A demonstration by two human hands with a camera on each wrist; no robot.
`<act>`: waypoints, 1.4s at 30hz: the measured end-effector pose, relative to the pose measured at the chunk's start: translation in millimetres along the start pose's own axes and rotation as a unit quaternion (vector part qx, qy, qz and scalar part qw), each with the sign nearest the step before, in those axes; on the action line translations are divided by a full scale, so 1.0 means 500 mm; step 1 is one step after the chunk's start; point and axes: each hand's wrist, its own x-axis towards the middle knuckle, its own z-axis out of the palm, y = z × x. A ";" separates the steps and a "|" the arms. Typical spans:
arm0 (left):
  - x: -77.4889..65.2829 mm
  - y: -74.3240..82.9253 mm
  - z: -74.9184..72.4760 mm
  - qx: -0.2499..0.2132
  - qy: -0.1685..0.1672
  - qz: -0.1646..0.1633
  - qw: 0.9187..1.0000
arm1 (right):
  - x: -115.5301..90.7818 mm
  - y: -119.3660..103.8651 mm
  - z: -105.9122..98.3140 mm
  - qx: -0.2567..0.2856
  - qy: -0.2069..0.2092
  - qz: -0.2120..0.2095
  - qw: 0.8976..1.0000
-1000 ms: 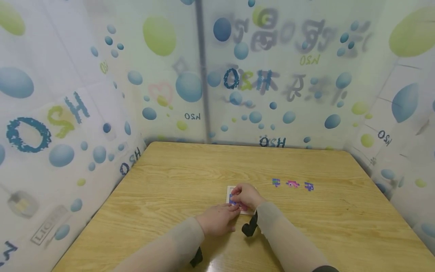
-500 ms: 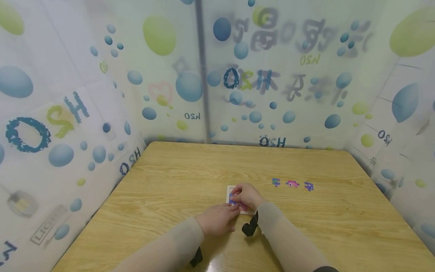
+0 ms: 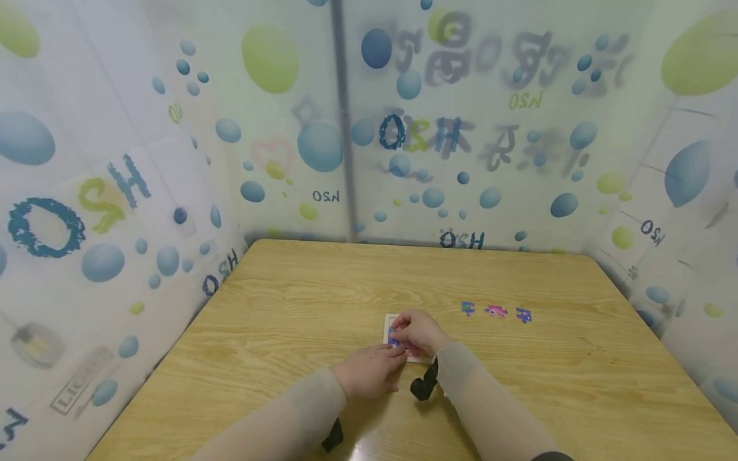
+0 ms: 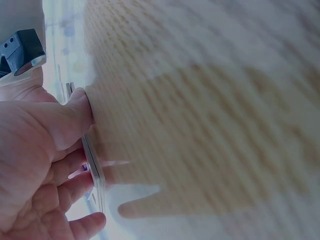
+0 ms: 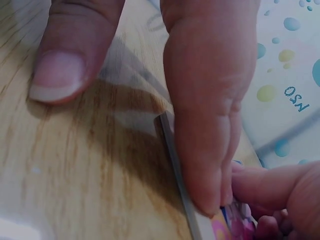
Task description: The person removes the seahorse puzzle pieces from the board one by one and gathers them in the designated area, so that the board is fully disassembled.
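On the table [image 3: 300,288], my left hand [image 3: 367,372] lies with straight fingers; my right hand [image 3: 421,331] curls, whether gripping I cannot tell. Both touch the puzzle tray [image 3: 387,328] before me. Uneven pressing may shift it and lift the blue piece [image 3: 392,339].

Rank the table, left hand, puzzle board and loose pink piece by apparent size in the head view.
Largest to smallest:
Table
Left hand, nearer the camera
Puzzle board, partly covered
Loose pink piece
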 end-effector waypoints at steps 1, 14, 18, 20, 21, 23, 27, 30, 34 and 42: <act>0.000 0.000 0.000 0.000 0.000 0.000 1.000 | 0.000 0.000 0.000 0.002 -0.001 0.000 1.000; -0.003 0.002 -0.008 -0.012 -0.006 -0.002 1.000 | 0.002 -0.002 -0.004 0.007 -0.003 0.011 1.000; -0.002 0.002 -0.008 -0.017 -0.008 -0.007 1.000 | 0.006 0.002 -0.004 0.004 -0.002 0.006 1.000; -0.003 0.003 -0.008 -0.019 -0.008 -0.009 1.000 | 0.007 0.003 -0.004 0.001 -0.003 0.001 1.000; -0.003 0.003 -0.008 -0.020 -0.008 -0.010 1.000 | 0.008 0.004 -0.005 0.000 -0.005 -0.001 1.000; -0.002 0.002 -0.008 -0.018 -0.008 -0.010 1.000 | 0.009 0.006 -0.006 0.003 -0.007 -0.002 1.000; -0.002 0.002 -0.009 -0.013 -0.007 -0.012 1.000 | 0.009 0.008 -0.007 0.011 -0.014 -0.009 1.000; -0.002 0.002 -0.007 -0.012 -0.006 -0.013 1.000 | 0.009 0.009 -0.007 0.016 -0.016 -0.012 1.000; -0.002 0.001 -0.005 -0.015 -0.006 -0.011 1.000 | 0.007 0.007 -0.008 0.028 -0.015 -0.012 0.999; -0.003 0.003 -0.006 -0.017 -0.008 -0.011 1.000 | 0.013 0.014 -0.010 0.023 -0.002 -0.010 1.000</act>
